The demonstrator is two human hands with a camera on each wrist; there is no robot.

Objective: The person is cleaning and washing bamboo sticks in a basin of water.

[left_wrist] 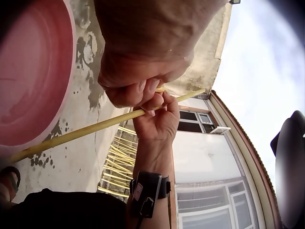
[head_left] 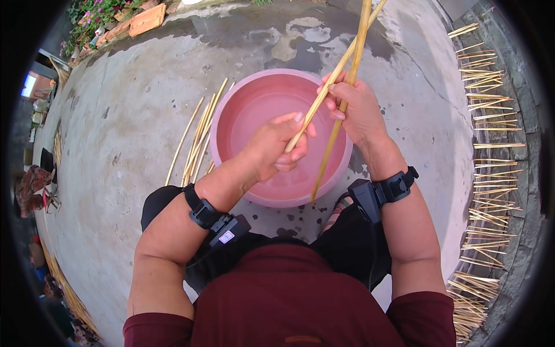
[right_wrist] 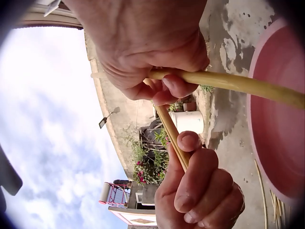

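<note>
Left hand: closed, fingers and thumb curled round the lower end of one pale stalk above the basin.
Right hand: closed round a second stalk — its fingertips also meet the first, near where the two cross.
Second stalk's lie: slanting down over the basin's right side to its near rim.
Basin: pink, round, on the concrete ground before the seated person.
Loose stalks: on the ground, left of the basin.
Far right: small bunches of stalks — laid in a long row.
</note>
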